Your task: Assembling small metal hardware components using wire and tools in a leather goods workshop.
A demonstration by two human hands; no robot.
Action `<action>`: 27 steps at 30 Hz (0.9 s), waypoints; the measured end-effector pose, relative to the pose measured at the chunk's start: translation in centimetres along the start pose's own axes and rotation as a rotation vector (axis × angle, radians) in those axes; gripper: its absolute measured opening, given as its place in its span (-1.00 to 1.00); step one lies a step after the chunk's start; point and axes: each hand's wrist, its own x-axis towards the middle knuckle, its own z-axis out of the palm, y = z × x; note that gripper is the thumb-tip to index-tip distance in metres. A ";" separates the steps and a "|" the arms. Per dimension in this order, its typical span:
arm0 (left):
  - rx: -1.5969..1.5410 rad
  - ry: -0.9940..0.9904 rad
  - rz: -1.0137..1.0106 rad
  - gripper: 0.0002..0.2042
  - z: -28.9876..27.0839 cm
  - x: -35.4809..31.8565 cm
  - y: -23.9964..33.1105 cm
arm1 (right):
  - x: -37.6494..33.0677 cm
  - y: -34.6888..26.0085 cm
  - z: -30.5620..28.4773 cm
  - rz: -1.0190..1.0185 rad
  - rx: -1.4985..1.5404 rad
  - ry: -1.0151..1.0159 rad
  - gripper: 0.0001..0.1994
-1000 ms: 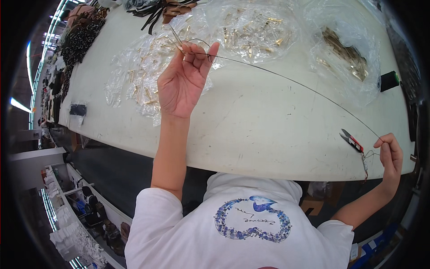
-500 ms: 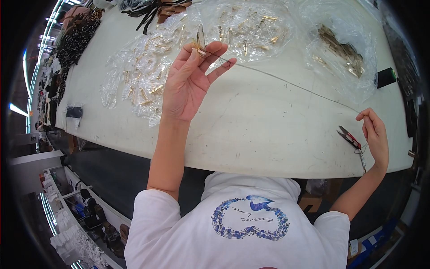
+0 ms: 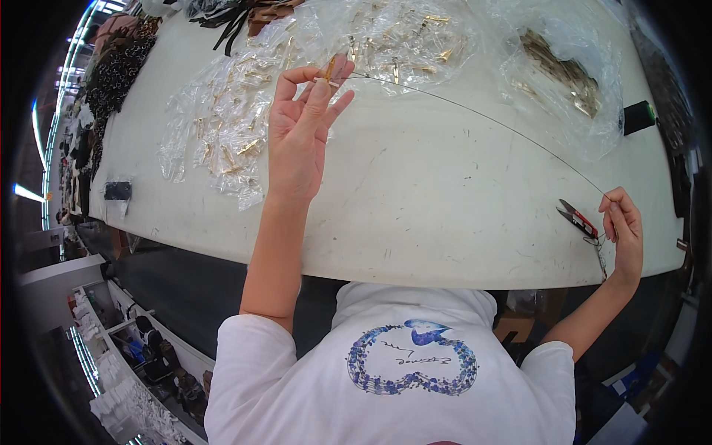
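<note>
My left hand (image 3: 300,137), raised over the table, pinches a small gold metal piece (image 3: 330,69) between thumb and forefinger, the other fingers partly spread. From this piece a thin dark thread (image 3: 534,141) runs across to the right. My right hand (image 3: 624,226) holds its far end between closed fingertips, near the table's right front edge. The thread bows slightly between the two hands. Just left of my right hand lies a pair of thread snips (image 3: 578,218) with red-and-black handles, a cord attached to it.
Clear plastic packaging (image 3: 237,148) with several gold pieces spreads over the table (image 3: 415,222) beyond my left hand. Another plastic bag (image 3: 564,74) with metal pieces lies far right, beside a dark spool (image 3: 639,117). A small black packet (image 3: 117,190) and a dark patterned pile (image 3: 122,70) are at left.
My left hand has turned and shifted slightly left, with the gold piece still pinched. My right hand has moved slightly down, and the thread, nearly straight before, now bows.
</note>
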 end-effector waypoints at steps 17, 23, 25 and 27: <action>-0.670 -0.511 -0.279 -0.79 1.4 -0.8 -0.2 | 6.8 -11.0 18.2 -0.250 0.288 -0.410 -0.64; -0.661 -0.398 -0.279 -0.81 1.5 -0.8 -0.6 | 7.2 -8.1 20.5 0.012 0.471 -0.751 -0.72; -0.694 -0.466 -0.310 -0.79 1.2 -0.5 -1.0 | 6.9 -8.2 20.2 -0.059 0.381 -0.584 -0.74; -0.689 -0.445 -0.330 -0.78 1.2 -0.6 -1.3 | 6.8 -8.6 19.9 -0.075 0.412 -0.550 -0.75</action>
